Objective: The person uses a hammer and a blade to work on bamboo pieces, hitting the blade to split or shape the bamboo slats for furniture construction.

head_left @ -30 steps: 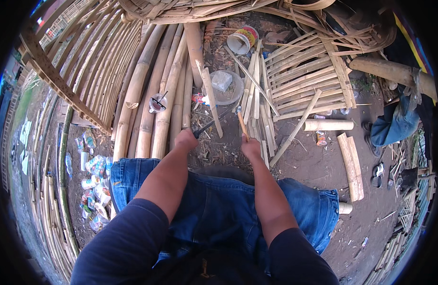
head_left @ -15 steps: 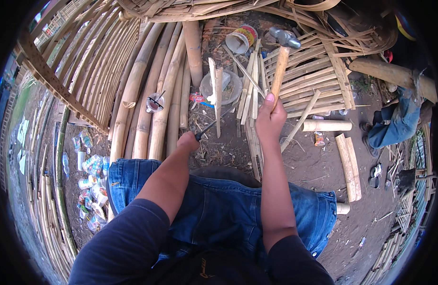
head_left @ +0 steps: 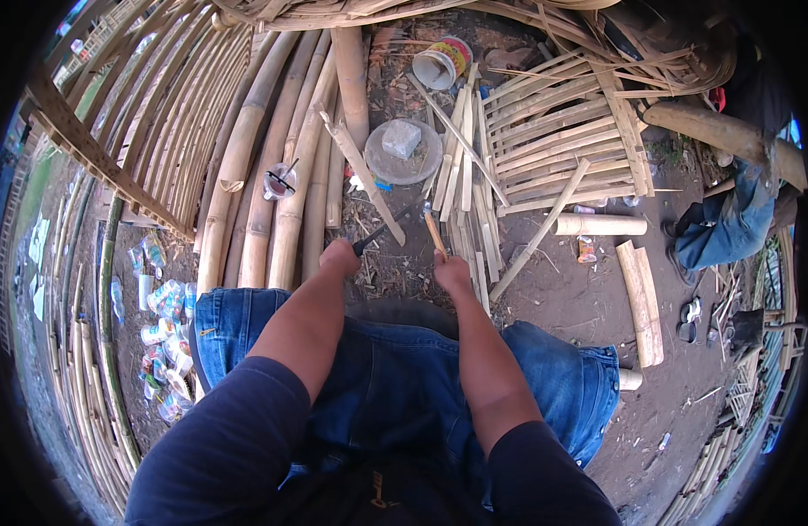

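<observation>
My left hand [head_left: 338,258] is closed round the black handle of a long-bladed knife [head_left: 388,226]. Its dark blade slants up to the right, beside the lower end of a split bamboo piece [head_left: 365,180]. That piece leans to the left, and I cannot tell what bears it. My right hand [head_left: 453,273] grips the wooden handle of a hammer [head_left: 435,232]. The hammer's head is low, near the far end of the blade; whether they touch is unclear. Beyond the bamboo piece, a pale block [head_left: 401,138] rests on a round grey slab [head_left: 379,167].
Bamboo poles [head_left: 264,210] lie at left with a cup [head_left: 279,181] on them. Bamboo strips [head_left: 461,167] and a slatted panel [head_left: 562,136] are at right. A bucket [head_left: 441,66] lies farther off. Plastic cups [head_left: 167,337] litter the left; another person's leg [head_left: 733,228] shows far right.
My right hand has brought the hammer down from its raised position to beside the blade. The split bamboo piece has tipped over to the left, uncovering the pale block.
</observation>
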Motion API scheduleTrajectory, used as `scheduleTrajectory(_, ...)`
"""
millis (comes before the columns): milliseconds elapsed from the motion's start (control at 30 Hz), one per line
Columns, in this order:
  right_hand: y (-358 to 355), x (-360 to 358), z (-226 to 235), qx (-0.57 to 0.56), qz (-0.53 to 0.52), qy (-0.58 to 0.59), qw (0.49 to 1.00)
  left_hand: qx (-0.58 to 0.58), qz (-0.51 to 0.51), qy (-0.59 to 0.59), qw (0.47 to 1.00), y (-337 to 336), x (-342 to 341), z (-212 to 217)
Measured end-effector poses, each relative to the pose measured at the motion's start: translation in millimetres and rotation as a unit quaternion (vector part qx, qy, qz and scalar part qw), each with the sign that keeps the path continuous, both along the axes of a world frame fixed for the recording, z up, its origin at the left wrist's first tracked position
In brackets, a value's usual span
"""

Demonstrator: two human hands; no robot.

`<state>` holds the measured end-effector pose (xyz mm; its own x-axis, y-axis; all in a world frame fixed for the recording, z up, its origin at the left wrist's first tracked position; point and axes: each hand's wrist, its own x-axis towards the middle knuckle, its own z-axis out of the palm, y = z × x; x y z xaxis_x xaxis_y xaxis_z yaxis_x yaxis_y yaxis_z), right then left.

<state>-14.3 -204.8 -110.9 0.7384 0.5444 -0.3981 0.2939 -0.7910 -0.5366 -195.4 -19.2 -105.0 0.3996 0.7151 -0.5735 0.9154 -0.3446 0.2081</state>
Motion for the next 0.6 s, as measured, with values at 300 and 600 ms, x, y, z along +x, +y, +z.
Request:
scheduleTrajectory(300, 26.3, 5.1, 91.4, 0.197, -0.066, -0.031, 0.978, 0.019, -0.018, -0.025, 0.999, -4.6, 11.9, -19.7)
scheduleTrajectory(600, 42.8, 15.2, 128.4, 0.517, -0.107, -0.048, 0.848, -0.013, -0.017, -0.034, 0.999, -13.1, 8.9, -31.2)
